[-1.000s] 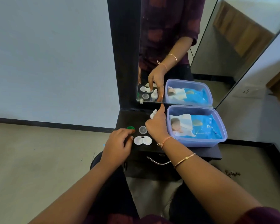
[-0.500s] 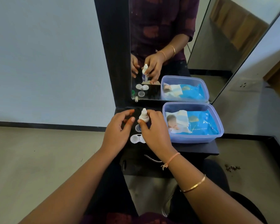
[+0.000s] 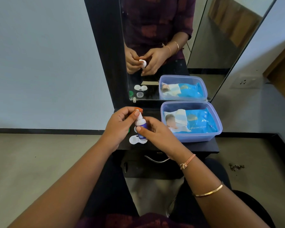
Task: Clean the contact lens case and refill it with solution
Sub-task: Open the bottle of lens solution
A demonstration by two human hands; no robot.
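A small white solution bottle (image 3: pixel 140 123) with a blue-purple label is held upright above the black shelf (image 3: pixel 196 146). My right hand (image 3: pixel 156 134) grips its body from the right. My left hand (image 3: pixel 120 125) pinches the cap at the bottle's top. Right below the bottle, the white contact lens case (image 3: pixel 135 140) lies open on the shelf, partly covered by the bottle and my right thumb. A green cap (image 3: pixel 129 130) peeks out behind my left hand. The clear cap is hidden by my hands here, but shows in the mirror.
A translucent blue plastic box (image 3: pixel 197 137) holding a blue wet-wipes pack (image 3: pixel 192 120) fills the shelf's right half. A tall mirror (image 3: pixel 155 46) stands right behind the shelf. A drawer handle (image 3: pixel 156 160) sits below the shelf's front edge.
My right hand picked the bottle up from the back of the shelf and brought it over the lens case. My left hand left the green cap and took hold of the bottle's top.
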